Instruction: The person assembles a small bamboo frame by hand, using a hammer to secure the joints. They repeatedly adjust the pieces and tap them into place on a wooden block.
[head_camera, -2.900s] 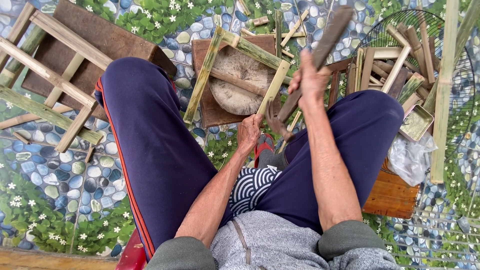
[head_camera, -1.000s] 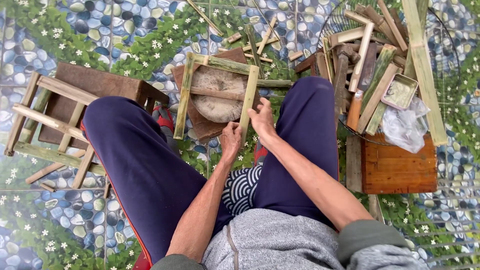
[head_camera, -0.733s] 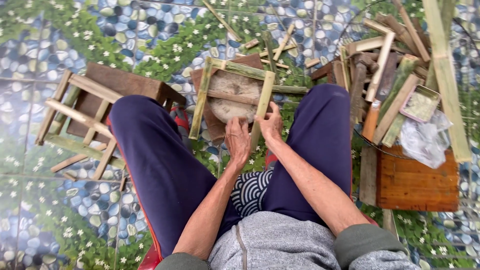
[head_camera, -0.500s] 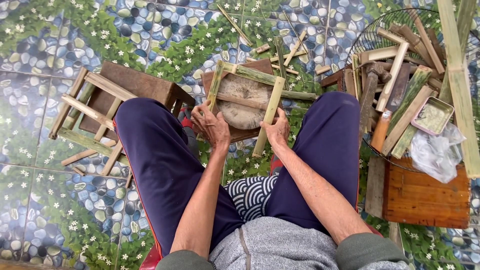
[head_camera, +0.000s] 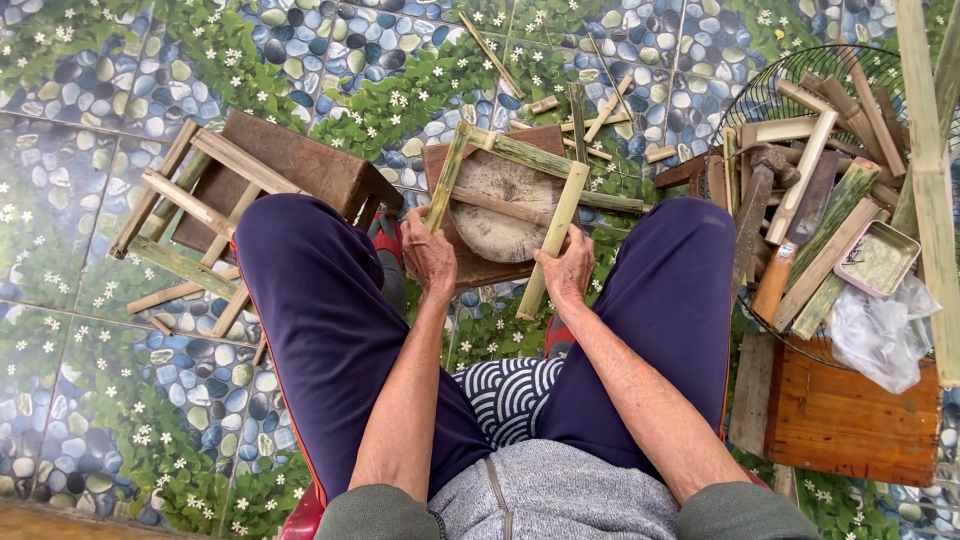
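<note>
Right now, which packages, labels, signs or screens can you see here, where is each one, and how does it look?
No labels, signs or screens show.
Plastic bag: clear-whitish, crumpled, at the right on the wooden box.
Shallow tray: rectangular, metal-grey with a greenish inside, just above the bag, beside bamboo pieces.
Neither hand is near them: the left hand and right hand each grip a side of the bamboo frame.

The bamboo frame (head_camera: 510, 190) hides part of the round wooden block (head_camera: 500, 205) beneath it. The long bamboo pole (head_camera: 935, 190) runs off the top edge. The fingertips of the left hand (head_camera: 428, 255) curl out of sight.
</note>
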